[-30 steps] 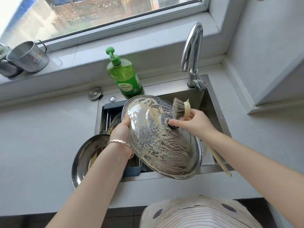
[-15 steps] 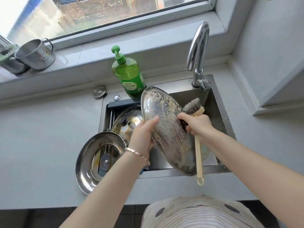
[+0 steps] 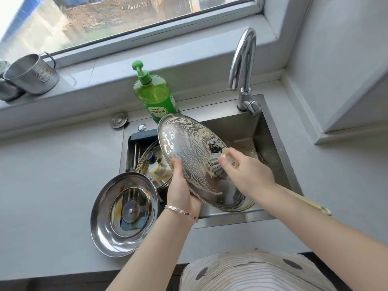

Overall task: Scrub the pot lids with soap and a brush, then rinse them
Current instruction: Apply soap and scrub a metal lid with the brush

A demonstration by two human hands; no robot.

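A large steel pot lid (image 3: 189, 148), covered in soapy foam, is held tilted over the sink (image 3: 270, 131). My left hand (image 3: 181, 190) grips its lower left rim. My right hand (image 3: 245, 173) holds a wooden-handled brush (image 3: 216, 164), whose bristles press on the lid's top face just below the black knob (image 3: 214, 144). The brush handle sticks out behind my right forearm. A second steel lid (image 3: 126, 213) lies upside down across the sink's left edge. A glass lid (image 3: 154, 166), stained, rests in the sink's left part.
A green dish soap bottle (image 3: 155, 95) stands behind the sink. The chrome faucet (image 3: 243, 68) rises at the back right, with no water seen running. Metal mugs (image 3: 31, 74) sit on the windowsill at left. A small round steel cap (image 3: 119, 120) lies on the counter.
The soapy lid has been tipped from near edge-on back to face me. The brush has moved from behind its rim onto its top face near the knob.
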